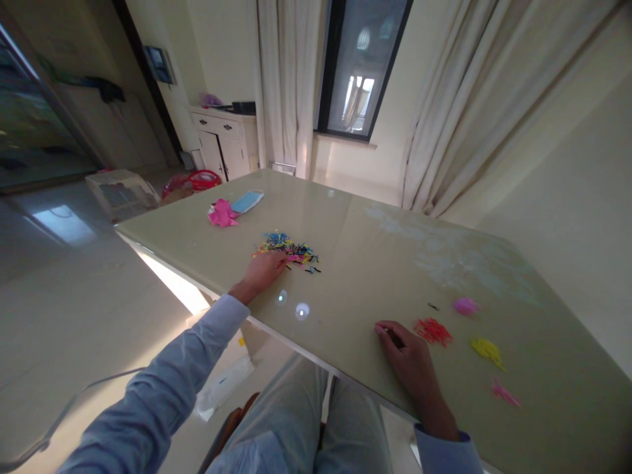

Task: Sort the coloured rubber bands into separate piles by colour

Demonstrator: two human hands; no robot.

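Glossy table (375, 250) shows no readable writing; left hand (264, 270) lies open on mixed sticks (289, 249), right hand (407, 359) pinches one dark stick (394, 337).

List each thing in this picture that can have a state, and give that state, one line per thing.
Left hand: stretched out, fingers in the mixed pile.
Right hand: resting on the table, seems to pinch small dark pieces.
Mixed pile: colours jumbled together.
Red pile: one colour, apart.
Yellow pile: one colour, apart.
Face mask: lying flat.
Curtains: drawn aside.
Cabinet doors: shut.
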